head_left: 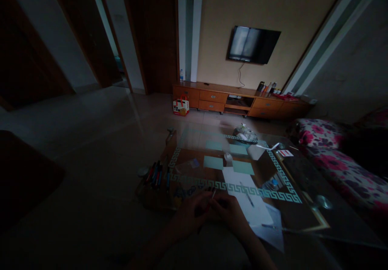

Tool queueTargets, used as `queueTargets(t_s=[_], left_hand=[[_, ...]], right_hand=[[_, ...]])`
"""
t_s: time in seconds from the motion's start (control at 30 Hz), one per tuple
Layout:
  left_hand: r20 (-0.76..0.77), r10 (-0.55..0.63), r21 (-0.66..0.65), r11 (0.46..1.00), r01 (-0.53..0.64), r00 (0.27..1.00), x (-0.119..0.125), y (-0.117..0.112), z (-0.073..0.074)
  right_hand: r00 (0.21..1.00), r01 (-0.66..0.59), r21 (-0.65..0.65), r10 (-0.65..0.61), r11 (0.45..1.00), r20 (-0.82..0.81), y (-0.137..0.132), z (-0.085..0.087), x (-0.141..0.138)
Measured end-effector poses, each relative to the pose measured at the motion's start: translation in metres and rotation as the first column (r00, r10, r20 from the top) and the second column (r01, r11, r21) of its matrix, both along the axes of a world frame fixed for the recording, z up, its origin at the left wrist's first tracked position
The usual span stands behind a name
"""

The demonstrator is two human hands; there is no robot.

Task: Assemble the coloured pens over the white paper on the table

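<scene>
Hands (pixel 192 211) curled closed | slim object (pixel 214 193) pinched between them | by glass table (pixel 285 194)

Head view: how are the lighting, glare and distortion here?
Head view: dim, with the left hand and right hand in shadow, their grip hard to read; head view: pale glare on the television, mostly its left part; head view: leaning door frame, perhaps wide-angle distortion.

Two hands (pixel 190 212), one television (pixel 254 45), one bag (pixel 181 107), probably five-plus pens (pixel 156 176)
</scene>
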State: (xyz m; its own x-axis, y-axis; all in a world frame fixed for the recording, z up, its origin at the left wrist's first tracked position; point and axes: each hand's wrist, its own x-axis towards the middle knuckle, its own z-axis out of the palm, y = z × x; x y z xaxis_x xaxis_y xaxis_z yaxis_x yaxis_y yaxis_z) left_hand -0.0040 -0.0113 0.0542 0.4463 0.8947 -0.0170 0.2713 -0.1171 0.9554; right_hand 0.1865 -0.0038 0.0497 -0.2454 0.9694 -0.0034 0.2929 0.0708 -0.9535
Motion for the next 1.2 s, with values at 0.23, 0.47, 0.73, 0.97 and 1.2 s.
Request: queueTargets(t_s=[0.23, 0.47, 0.73, 0.97, 1.2], left_hand=[[0.005, -0.026, 0.005, 1.0, 0.026, 1.0, 0.001, 0.001, -0.007], [0.072, -0.049, 0.016, 0.999, 0.048, 0.996, 0.002, 0.001, -0.01], [0.086, -0.066, -0.029, 0.997, 0.069, 0.994, 0.003, 0.004, -0.003], [0.088, -0.024, 0.011, 1.0, 0.023, 0.996, 0.004, 0.003, -0.009], [0.098, 0.007, 0.029, 1.0, -0.009, 0.995, 0.003, 0.005, -0.014]], right_hand=[[0.999, -0.032, -0.023, 0.031, 0.999, -0.018, -0.001, -0.004, -0.002], [0.995, -0.096, -0.038, 0.095, 0.995, -0.038, -0.001, -0.004, -0.003], [0.996, -0.076, -0.038, 0.074, 0.996, -0.053, 0.001, -0.011, -0.002], [0.994, -0.059, -0.058, 0.054, 0.997, -0.092, -0.001, -0.007, -0.005], [0.983, -0.091, -0.105, 0.072, 0.99, -0.171, 0.004, -0.004, -0.009]])
